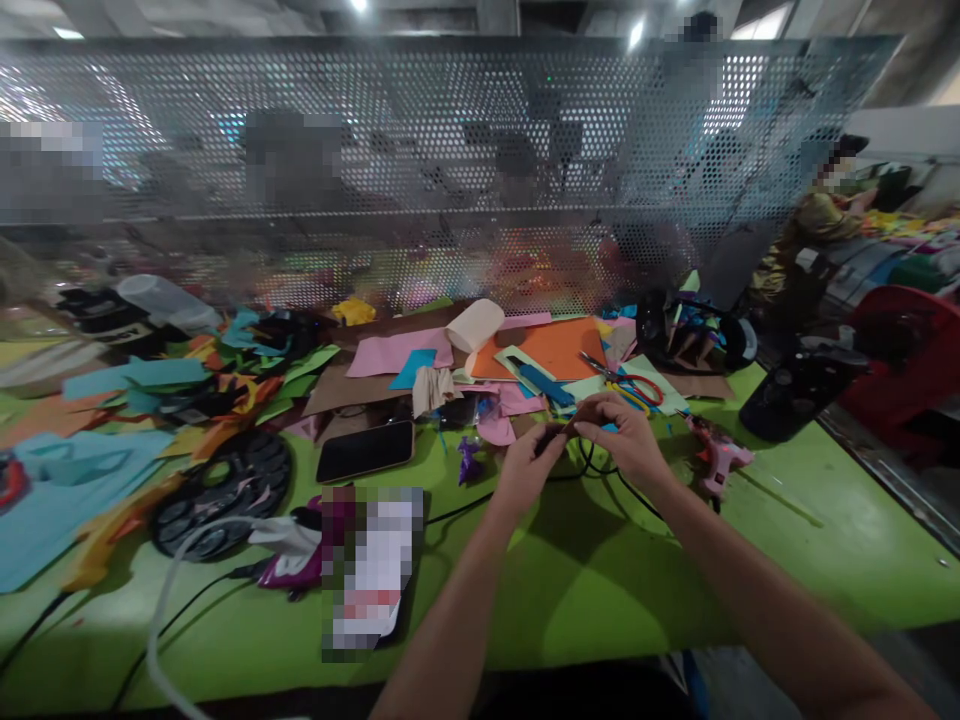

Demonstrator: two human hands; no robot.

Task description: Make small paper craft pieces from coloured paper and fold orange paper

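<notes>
"What's held?"
"From my distant seat, I see the left hand [525, 465] and right hand [628, 440] pinching a small brownish piece [569, 430] between their fingertips (too small to name), above the green surface [600, 610]."
"Nearby?"
"Scissors [613, 378] just beyond the right hand, pink glue gun [720, 463] to its right."

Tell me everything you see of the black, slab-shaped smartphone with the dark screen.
The black, slab-shaped smartphone has rounded corners, a glossy, glass-like face and a thin tan rim. Its screen is dark. It lies flat, screen up, slightly angled on the smooth green tabletop, left of the small crumpled purple piece and the bare left hand. No hand touches it; whether its far edge meets the flat brown sheet is unclear.
</notes>
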